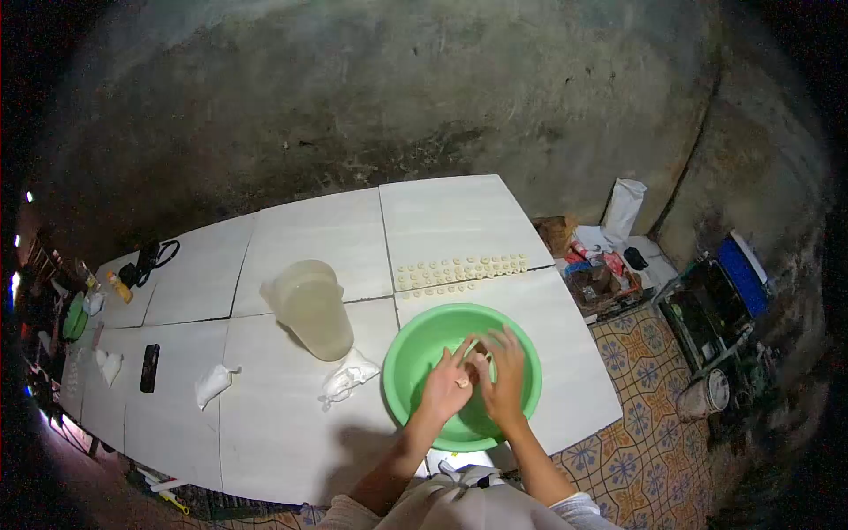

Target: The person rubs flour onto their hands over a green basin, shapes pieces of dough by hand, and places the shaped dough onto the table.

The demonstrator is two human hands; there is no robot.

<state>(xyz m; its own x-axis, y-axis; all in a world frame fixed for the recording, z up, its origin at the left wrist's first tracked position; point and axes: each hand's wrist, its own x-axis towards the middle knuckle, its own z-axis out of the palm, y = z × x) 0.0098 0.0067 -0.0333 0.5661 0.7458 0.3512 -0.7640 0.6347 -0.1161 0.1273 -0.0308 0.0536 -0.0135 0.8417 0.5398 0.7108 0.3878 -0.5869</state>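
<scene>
Dough (463, 383), its long axis indistinct, is borne on the unclenched left hand (443, 387) by the table's (278, 424) near edge, the right hand's (505, 378) grip unclear.

Basin (411, 362): smooth plastic, softly glossy. Pitcher (311, 309): smooth, translucent plastic. Small bag (351, 378) beside the basin: thin, crinkled, shiny plastic film. Rows of pale pieces (484, 263): matt. Surface (309, 225): smooth, jointed panels, faintly lustrous. Wall (353, 106): rough, matt, cement-like. Sleeve (583, 509): matt cloth.
</scene>
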